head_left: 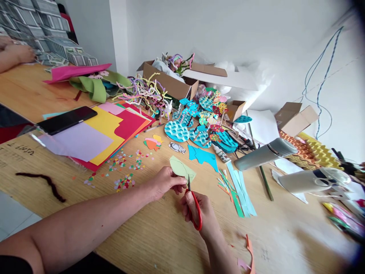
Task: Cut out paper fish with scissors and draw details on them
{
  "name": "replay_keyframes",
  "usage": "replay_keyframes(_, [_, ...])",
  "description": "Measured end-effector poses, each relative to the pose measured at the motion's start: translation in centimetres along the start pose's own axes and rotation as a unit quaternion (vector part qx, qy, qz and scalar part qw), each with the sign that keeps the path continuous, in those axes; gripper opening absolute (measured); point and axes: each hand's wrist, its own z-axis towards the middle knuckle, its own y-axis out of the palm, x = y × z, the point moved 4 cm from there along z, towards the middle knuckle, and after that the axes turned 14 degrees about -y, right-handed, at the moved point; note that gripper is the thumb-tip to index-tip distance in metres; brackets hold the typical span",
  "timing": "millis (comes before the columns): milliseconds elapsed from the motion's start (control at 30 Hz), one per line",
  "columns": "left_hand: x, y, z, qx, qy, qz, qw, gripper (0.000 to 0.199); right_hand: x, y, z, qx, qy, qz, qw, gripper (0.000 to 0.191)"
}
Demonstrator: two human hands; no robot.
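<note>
My left hand [169, 182] pinches the lower edge of a pale green piece of paper [180, 167] that has a drawn outline on it. In my right hand [201, 213] is a pair of scissors [197, 213] with red handles, my thumb and fingers through the loops. Its blades point away from me and lie at the paper's lower right part, close to my left fingertips. Just beyond are a blue paper offcut [203, 156], a small fish drawing [176, 147] and several cut paper fish shapes [153, 142].
Coloured sheets [82, 140] with a black phone [68, 119] lie at left, near scattered paper dots [125, 180]. Pipe cleaners [145, 91], wavy blue paper crafts [176, 131] and a cardboard box [168, 82] stand behind. Right are paper strips [241, 190] and a grey bottle [264, 154]. Another person's hand [21, 53] shows far left.
</note>
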Motion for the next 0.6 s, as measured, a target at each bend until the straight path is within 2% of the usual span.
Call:
replay_keyframes(300, [-0.06,-0.21,0.09,-0.002,0.001,0.000,1.000,0.022,-0.01,-0.02,0.07,0.015,0.015,0.003,1.000,0.059])
replay_keyframes(600, [-0.07,-0.42,0.20,0.020,0.000,-0.006,1.000,0.023,-0.07,0.00,0.06,0.009,0.013,-0.004,1.000,0.062])
